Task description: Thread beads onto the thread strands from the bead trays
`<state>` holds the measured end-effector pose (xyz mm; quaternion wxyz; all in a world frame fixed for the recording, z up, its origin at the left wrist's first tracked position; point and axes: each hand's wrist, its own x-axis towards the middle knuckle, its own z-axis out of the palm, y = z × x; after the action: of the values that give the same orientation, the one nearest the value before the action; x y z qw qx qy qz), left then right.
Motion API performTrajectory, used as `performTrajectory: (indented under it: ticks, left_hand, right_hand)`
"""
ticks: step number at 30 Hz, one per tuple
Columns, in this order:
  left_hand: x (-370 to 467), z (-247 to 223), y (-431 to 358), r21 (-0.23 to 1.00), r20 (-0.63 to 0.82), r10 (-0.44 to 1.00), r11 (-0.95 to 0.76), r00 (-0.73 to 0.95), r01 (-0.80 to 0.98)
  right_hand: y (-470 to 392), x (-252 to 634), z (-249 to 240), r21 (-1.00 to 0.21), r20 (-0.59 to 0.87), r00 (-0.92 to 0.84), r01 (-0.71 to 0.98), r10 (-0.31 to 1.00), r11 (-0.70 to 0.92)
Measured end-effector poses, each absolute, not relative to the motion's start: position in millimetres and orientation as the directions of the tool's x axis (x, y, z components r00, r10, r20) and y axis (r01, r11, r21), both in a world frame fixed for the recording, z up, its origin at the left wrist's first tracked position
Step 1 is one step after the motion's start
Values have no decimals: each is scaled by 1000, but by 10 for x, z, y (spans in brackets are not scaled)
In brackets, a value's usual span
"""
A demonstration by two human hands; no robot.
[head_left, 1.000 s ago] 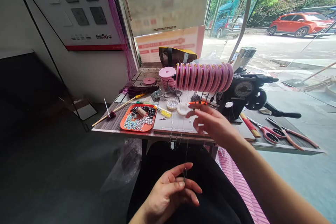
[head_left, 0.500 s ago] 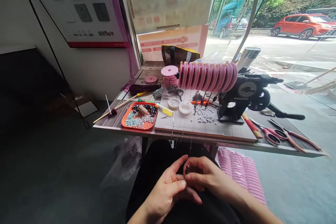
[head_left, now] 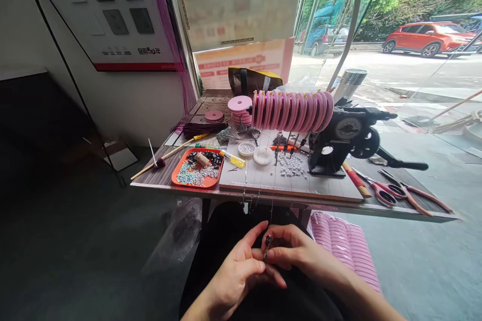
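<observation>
Close together over the dark-clothed lap, my two hands meet just below the table edge. My right hand (head_left: pixel 291 248) is closed, thumb against curled fingers, on a small dark fitting (head_left: pixel 268 241) with a shiny metal end. A thin line (head_left: pixel 271 213) runs from the hands up to the table. My left hand (head_left: pixel 244 263) has its index finger stretched up while thumb and middle finger press together beside the fitting; what they pinch is hidden. Above the table, pink ring spools (head_left: pixel 293 110) sit in a row on a black hand-cranked winder (head_left: pixel 348 130).
An orange tray (head_left: pixel 198 183) of small beads and parts stands at the left on the table. White beads (head_left: pixel 293 164) lie on a board (head_left: pixel 256 185). Scissors (head_left: pixel 387 193) and pliers (head_left: pixel 412 195) rest at the right. Wrapped pink spools (head_left: pixel 344 241) are below the table.
The view has shifted slightly. The dark fitting shows a little more above my right thumb, with its metal end visible; both hands keep nearly the same pose.
</observation>
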<state>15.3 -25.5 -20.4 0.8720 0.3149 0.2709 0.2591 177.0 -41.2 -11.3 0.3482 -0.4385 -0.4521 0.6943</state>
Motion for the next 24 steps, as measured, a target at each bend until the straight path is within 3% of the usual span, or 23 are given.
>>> performTrajectory:
  ticks: [8, 21, 24]
  left_hand:
    - [142, -288, -286, 713, -330, 620, 658, 712, -241]
    - [149, -393, -324, 746, -284, 607, 626, 742, -227]
    - [76, -314, -260, 842, -301, 595, 533, 745, -86]
  right_hand:
    - [-403, 1781, -276, -940, -234, -435, -128, 870, -317]
    - [-437, 1779, -368, -911, -256, -490, -165, 833, -377]
    - [-439, 1780, -350, -926, -253, -463, -138, 849, -351]
